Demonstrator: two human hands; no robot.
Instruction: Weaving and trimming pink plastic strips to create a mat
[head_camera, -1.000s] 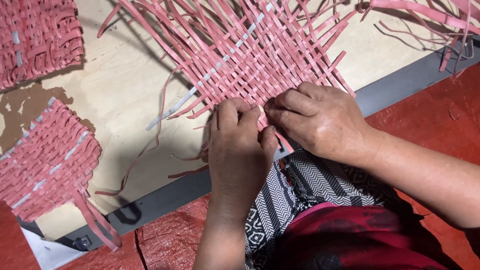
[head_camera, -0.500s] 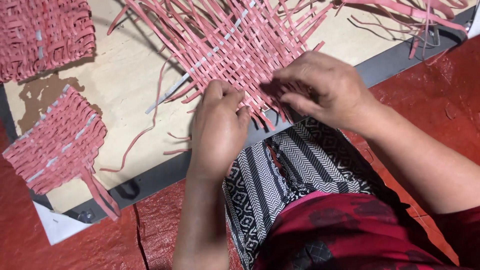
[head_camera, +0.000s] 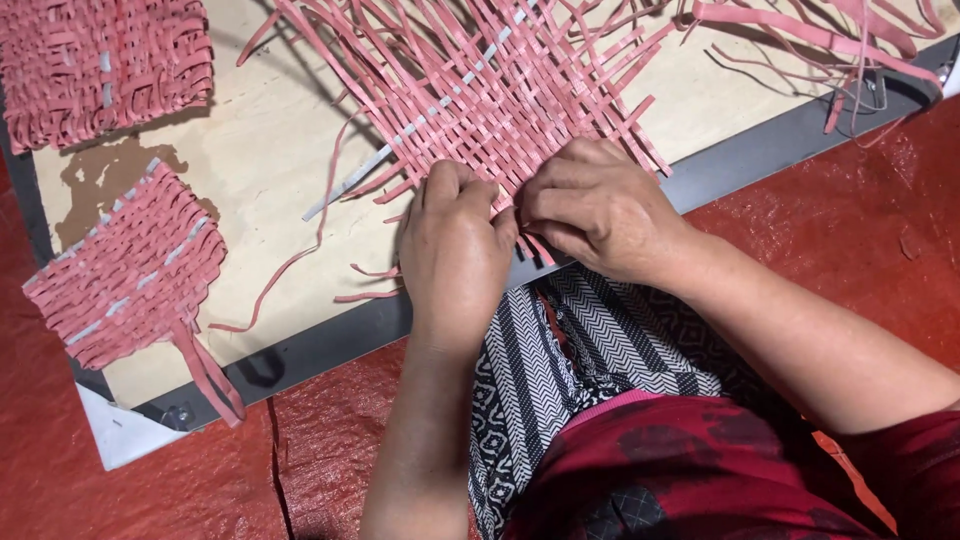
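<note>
Both hands (head_camera: 520, 225) touching woven mat's (head_camera: 490, 90) near edge

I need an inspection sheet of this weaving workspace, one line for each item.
Surface: pale wooden board with grey frame, brown stain at left.
Job's things: unfinished pink strip mat, one grey strip woven through, loose ends all around.
Clutter: two smaller woven pink pieces, upper left and lower left; stray pink strips on the board.
Hands: left hand and right hand press side by side on the mat's near edge.
Cables: nothing seen.
Surroundings: red sheet under the board; patterned black and white cloth on the lap.
</note>
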